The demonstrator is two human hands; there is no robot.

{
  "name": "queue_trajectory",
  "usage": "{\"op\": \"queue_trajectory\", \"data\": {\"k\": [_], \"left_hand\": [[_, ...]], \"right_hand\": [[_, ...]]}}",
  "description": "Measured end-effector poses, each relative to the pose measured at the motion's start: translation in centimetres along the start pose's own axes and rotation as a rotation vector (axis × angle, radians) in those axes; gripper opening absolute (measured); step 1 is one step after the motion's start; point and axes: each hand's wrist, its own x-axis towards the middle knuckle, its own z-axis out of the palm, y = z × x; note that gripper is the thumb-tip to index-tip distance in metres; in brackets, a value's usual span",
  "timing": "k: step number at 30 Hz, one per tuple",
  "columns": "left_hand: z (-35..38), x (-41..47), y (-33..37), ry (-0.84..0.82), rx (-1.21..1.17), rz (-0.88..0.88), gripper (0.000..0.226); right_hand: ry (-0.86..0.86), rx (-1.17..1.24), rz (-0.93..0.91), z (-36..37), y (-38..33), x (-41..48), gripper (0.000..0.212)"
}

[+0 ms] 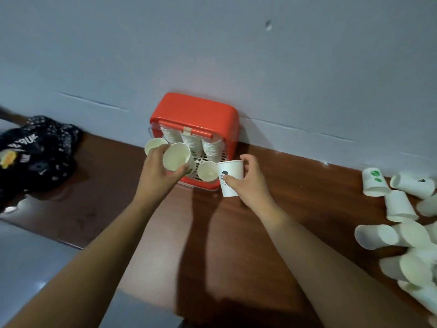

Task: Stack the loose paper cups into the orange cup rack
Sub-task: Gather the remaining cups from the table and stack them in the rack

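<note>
Loose cups run off the right edge, a dark bag off the left; the logo on the printed cup is unreadable.

Gray wall (scuffed), brown tbl.

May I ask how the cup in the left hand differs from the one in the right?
The left-hand cup tips its open mouth toward the camera; the right-hand cup shows its side. The right-hand cup bears a dark print; the left-hand cup shows none. Both are white paper cups.
</note>
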Motion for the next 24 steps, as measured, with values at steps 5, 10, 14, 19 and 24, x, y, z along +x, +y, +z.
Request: {"op": "queue_trajectory", "data": {"k": [5,10,14,19,24], "left_hand": [[-4.7,3.8,-4.4,0.138,-0.03,-0.074,0.06],[-5.5,7.2,-7.1,0.107,-0.018,-0.08,0.062],[-4.7,8.8,-8.6,0.042,0.013,-0.059,0.068],[-3.7,10.5,-9.8,-0.028,-0.022,-0.021,0.067],[-3.2,10.1,-10.7,-0.05,-0.034,0.016,0.053]], "right_hand": [[-0.03,-0.084,-0.018,6.1,-3.1,2.3,0.078],[0.018,-0.109,-0.092,10.0,-4.9,4.6,0.072],[0.045,-0.115,-0.169,12.7,-5.6,5.4,0.074],[0.071,-0.191,-0.299,15.3,-5.0,5.6,0.078],[0.118,-0.241,-0.32,16.3,-4.3,5.9,0.072]]}}
